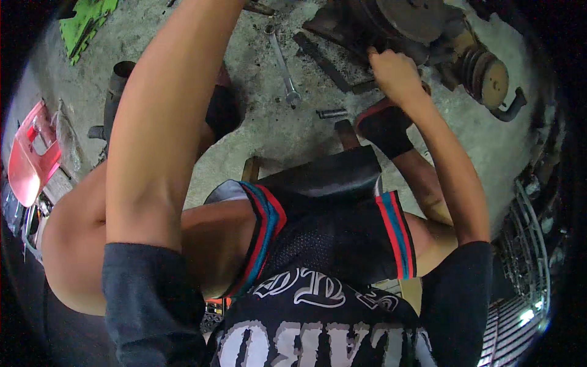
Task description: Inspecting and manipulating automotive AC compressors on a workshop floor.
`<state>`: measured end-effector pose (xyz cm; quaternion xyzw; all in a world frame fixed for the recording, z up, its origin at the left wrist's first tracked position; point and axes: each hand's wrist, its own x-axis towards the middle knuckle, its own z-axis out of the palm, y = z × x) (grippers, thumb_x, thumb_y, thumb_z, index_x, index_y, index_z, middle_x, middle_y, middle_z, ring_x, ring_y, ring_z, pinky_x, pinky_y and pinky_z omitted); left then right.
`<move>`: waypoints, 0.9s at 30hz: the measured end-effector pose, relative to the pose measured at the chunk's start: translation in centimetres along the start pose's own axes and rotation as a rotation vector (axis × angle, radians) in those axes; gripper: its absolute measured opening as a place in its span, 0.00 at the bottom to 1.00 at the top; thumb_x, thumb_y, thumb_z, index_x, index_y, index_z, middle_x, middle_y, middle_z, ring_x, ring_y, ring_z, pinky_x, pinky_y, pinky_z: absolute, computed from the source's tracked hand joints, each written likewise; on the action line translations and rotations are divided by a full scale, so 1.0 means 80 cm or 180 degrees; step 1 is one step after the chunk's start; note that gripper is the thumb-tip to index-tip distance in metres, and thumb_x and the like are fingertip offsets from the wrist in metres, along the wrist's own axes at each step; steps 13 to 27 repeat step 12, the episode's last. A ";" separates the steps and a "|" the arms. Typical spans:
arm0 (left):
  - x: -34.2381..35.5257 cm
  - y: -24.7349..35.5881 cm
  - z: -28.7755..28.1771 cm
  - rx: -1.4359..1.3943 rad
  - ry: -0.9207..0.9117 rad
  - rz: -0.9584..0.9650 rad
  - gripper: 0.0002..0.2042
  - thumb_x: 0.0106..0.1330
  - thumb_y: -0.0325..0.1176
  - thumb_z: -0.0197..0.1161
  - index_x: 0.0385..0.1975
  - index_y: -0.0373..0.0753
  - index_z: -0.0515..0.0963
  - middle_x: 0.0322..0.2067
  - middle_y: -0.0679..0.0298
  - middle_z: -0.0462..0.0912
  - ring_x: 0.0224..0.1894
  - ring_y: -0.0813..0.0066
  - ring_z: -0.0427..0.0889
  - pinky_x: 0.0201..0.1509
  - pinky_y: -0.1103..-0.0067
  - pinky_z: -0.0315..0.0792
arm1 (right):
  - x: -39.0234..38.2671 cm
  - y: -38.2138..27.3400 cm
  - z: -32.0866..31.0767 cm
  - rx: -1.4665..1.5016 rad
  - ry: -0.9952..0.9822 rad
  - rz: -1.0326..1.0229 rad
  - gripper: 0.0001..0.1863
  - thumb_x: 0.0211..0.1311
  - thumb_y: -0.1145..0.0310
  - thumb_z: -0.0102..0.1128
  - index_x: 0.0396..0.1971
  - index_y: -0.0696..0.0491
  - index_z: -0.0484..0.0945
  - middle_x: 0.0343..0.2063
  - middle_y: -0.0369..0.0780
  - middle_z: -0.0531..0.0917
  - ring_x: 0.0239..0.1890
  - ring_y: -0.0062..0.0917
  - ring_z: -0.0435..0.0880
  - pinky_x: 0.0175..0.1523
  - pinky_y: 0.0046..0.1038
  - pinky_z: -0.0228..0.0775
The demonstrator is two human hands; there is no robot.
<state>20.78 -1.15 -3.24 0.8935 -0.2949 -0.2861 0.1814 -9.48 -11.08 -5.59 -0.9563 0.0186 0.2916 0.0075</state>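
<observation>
My right hand point(396, 76) is closed against the lower edge of a dark, greasy engine point(339, 27). Its fingertips reach in beneath a large round pulley point(413, 17), and whatever they grip is hidden. My left forearm point(171, 104) stretches up past the top edge, so the left hand is out of the picture. Between the arms, a combination wrench point(281, 64) lies on the concrete floor. Beside it are a flat dark bar point(321, 61) and a metal socket point(332, 114), both near my right foot.
A smaller grooved pulley point(489, 79) juts out at the right, with a dark curved pipe point(512, 105) near it. Far left are a green foam mat point(85, 24) and a red plastic piece point(33, 159). A metal rack point(529, 244) stands at the right.
</observation>
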 end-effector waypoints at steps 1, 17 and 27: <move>-0.001 -0.001 -0.001 0.0005 0.0015 -0.0020 0.16 0.47 0.38 0.60 0.23 0.26 0.81 0.22 0.46 0.82 0.26 0.54 0.85 0.31 0.67 0.77 | 0.009 -0.001 -0.001 -0.0110 -0.0127 -0.0030 0.24 0.59 0.72 0.49 0.57 0.56 0.70 0.29 0.51 0.82 0.34 0.47 0.84 0.38 0.45 0.77; 0.000 -0.006 -0.002 -0.0032 0.0381 0.0013 0.18 0.46 0.38 0.59 0.27 0.25 0.80 0.30 0.37 0.81 0.37 0.46 0.83 0.41 0.62 0.75 | -0.032 -0.013 0.036 0.0017 0.0033 0.0429 0.28 0.58 0.73 0.51 0.61 0.56 0.66 0.26 0.49 0.84 0.28 0.43 0.86 0.31 0.41 0.78; 0.000 -0.006 -0.002 -0.0032 0.0381 0.0013 0.18 0.46 0.38 0.59 0.27 0.25 0.80 0.30 0.37 0.81 0.37 0.46 0.83 0.41 0.62 0.75 | -0.032 -0.013 0.036 0.0017 0.0033 0.0429 0.28 0.58 0.73 0.51 0.61 0.56 0.66 0.26 0.49 0.84 0.28 0.43 0.86 0.31 0.41 0.78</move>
